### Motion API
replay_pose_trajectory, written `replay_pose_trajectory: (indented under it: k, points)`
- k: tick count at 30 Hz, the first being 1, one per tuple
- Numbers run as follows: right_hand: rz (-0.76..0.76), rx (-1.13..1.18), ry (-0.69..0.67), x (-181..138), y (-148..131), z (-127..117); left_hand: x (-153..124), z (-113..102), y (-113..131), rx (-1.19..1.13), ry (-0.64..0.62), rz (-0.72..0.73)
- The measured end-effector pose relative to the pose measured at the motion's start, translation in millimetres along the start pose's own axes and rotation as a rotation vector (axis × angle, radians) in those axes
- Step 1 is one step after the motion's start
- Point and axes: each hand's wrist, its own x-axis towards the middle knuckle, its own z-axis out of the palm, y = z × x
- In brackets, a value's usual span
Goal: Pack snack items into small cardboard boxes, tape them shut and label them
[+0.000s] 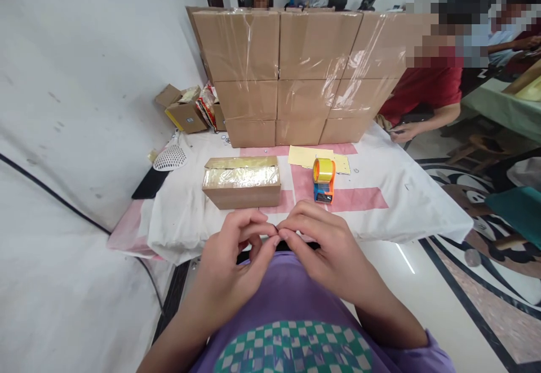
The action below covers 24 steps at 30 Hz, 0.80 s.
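My left hand and my right hand meet at the fingertips in front of my body, near the table's front edge. Thumb and fingers are pinched together on both; whatever lies between them, if anything, is too small to make out. Just beyond my left hand sits a taped cardboard box, its top shiny with clear tape. An orange and blue tape dispenser with a yellowish roll stands past my right hand. Neither hand touches the box or the dispenser.
Stacked, taped cartons form a wall at the table's back. Yellow paper sheets lie before them. On the left are a white perforated object and an opened carton. A person in a red shirt is at the right.
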Motion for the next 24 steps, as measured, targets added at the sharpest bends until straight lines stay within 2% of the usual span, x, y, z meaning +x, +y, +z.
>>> replay_pose_trajectory:
  k: [5,11,17,24]
  points:
    - [-0.048,0.004,-0.007,-3.4,2.8,-0.8,0.4,-0.3,2.7,-0.051,-0.017,-0.049]
    - [-0.102,0.025,0.053,-5.5,5.9,2.4,-1.8,1.6,5.3,-0.112,0.007,-0.023]
    - [-0.081,0.038,0.040,-6.8,6.6,7.2,-2.1,1.1,6.4,-0.115,-0.068,0.014]
    - [-0.073,0.028,-0.007,-8.0,8.9,8.4,-3.0,5.0,1.8,-0.109,-0.013,0.034]
